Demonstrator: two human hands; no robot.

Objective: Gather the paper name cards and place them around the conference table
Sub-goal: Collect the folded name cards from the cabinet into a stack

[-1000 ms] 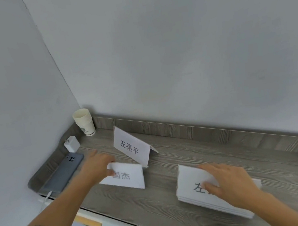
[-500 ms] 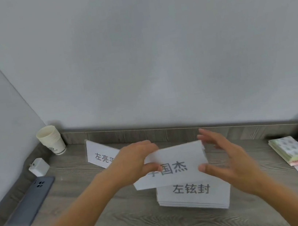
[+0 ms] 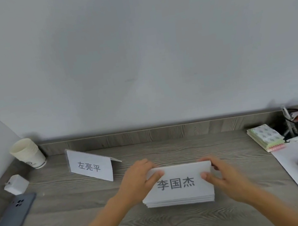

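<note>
A stack of white folded paper name cards [image 3: 180,190] lies flat in the middle of the grey wooden desk [image 3: 66,210], its top card printed with three dark characters. My left hand [image 3: 139,178] grips the stack's left end, thumb on top and fingers behind. My right hand [image 3: 220,175] grips the right end the same way. Another name card [image 3: 90,168] stands upright as a tent to the left, apart from both hands.
Stacked paper cups [image 3: 28,153] stand at the back left corner. A white charger [image 3: 16,184] and a grey phone [image 3: 12,222] lie at the left edge. Sticky notes [image 3: 266,137], a pen holder [image 3: 294,121] and white paper [image 3: 295,178] fill the right side.
My left hand carried a card over from the left and laid it on top of the stack. Both hands now grip the stack's ends. The camera turned right.
</note>
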